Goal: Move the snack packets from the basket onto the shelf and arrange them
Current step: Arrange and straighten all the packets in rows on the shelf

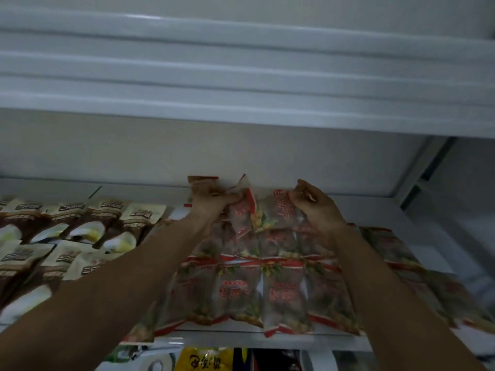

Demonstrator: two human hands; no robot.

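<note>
Both your hands are at the back of the shelf [375, 210], near the middle of its back edge. Your left hand [214, 204] has its fingers curled round a tilted snack packet [242, 212] with red lettering. More packet tops stick up behind its knuckles, against the back wall [187, 153]. Your right hand [317, 207] pinches the top of a second packet [281, 210] of the same kind. That one sits just beside the first, and the two touch at their sides.

Under and in front of your hands, rows of red-lettered packets [267, 287] lie flat and overlapping. They run from the back of the shelf to its front edge, where their lower seams reach just over the lip. The right-side packets [401, 253] look like the same sort, but they are too blurred to be sure. On the left half of the shelf, brown-and-cream packets [80, 226] lie in overlapping rows, and the nearest are partly hidden under your left forearm.

The upper shelf [241, 76] overhangs the whole area above your hands. Bare shelf surface shows toward the back right corner, between your right hand and the upright post [428, 170]. A narrow bare strip also runs along the back edge behind the brown-and-cream packets. Below the front edge, a yellow packet [206, 360] shows on the level underneath.
</note>
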